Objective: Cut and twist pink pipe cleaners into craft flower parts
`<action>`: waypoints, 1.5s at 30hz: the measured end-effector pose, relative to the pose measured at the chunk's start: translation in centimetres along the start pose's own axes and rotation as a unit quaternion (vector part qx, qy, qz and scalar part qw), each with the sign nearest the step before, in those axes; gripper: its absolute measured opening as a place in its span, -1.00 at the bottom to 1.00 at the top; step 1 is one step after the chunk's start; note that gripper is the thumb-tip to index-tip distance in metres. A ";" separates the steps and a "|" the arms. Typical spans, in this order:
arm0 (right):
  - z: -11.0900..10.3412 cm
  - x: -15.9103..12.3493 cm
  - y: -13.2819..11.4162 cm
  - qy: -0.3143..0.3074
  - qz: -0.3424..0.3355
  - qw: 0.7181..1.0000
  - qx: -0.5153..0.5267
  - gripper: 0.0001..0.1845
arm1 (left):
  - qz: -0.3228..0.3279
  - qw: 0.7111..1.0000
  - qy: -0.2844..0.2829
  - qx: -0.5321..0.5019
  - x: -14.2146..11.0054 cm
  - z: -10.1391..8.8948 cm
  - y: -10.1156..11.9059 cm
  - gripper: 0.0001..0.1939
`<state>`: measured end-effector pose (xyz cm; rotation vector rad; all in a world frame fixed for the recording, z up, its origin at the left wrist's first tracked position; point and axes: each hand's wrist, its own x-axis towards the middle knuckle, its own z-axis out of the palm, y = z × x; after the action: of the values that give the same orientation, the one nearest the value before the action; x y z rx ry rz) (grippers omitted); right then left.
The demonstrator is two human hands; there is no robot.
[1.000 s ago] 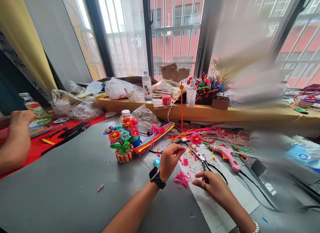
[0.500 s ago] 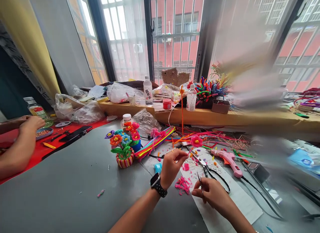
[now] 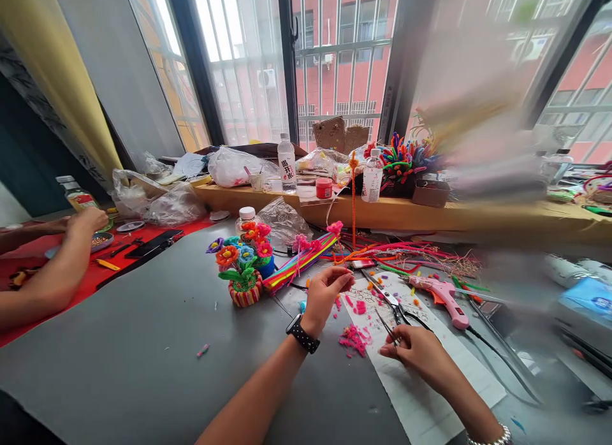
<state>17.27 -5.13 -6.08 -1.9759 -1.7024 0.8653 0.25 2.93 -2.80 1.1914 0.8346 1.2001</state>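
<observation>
Delicately, the left hand [image 3: 322, 299] pinched a pink flower [image 3: 335, 228] by its stem, left of the scissors [image 3: 392, 299], presumably to spare the petals. Nearer than the scissors, the right hand [image 3: 418, 354] gripped what looked like tweezers [image 3: 386, 325], tips outward, perhaps for reach. Behind the scissors, leftward, I could read “喝开水” on a bottle [image 3: 286, 166].

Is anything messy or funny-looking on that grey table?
Yes, a little messy! A loose heap of pink fuzzy scraps lies at the left edge of the white paper sheet. One small pinkish scrap looks odd because it sits apart, alone on the grey table. I see nothing clearly broken.
</observation>
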 end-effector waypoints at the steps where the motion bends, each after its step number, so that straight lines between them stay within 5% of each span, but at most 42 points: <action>1: 0.1 0.0 0.1 -0.016 0.007 1.000 0.023 -0.81 | 0.005 1.000 0.006 0.013 0.1 -0.1 0.0 -0.80; 5: 0.2 -0.2 0.2 -0.060 0.007 0.996 0.065 -0.85 | 0.070 0.986 0.048 0.143 0.9 -1.1 -0.1 -0.77; 10: 0.0 -0.3 -0.1 0.020 -0.005 0.996 -0.086 -0.76 | 0.104 0.958 0.132 0.233 2.4 -4.1 1.1 -0.76; 15: 0.3 -0.1 -0.1 0.021 0.033 0.992 -0.117 -0.83 | 0.110 0.891 0.224 0.378 3.1 -7.4 2.5 -0.83; 18: 0.4 -0.1 0.1 0.032 0.049 0.990 -0.125 -0.85 | 0.086 0.848 0.226 0.472 3.1 -8.2 2.3 -0.89; 33: 0.4 -0.7 -0.3 -0.031 0.064 0.994 -0.085 -0.83 | -0.056 0.681 0.176 0.709 2.5 -7.5 2.5 -0.82; 39: 0.4 -0.9 -0.3 -0.030 0.068 0.992 -0.098 -0.77 | -0.065 0.649 0.177 0.737 1.9 -7.0 3.4 -0.77; 45: 0.6 -1.0 -0.1 0.001 0.050 0.992 -0.113 -0.80 | -0.032 0.646 0.169 0.744 3.5 -5.8 2.9 -0.66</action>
<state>16.70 -6.11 -6.29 -2.2237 -1.7811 0.7294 -5.16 7.51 -0.89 2.1620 2.3624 0.4318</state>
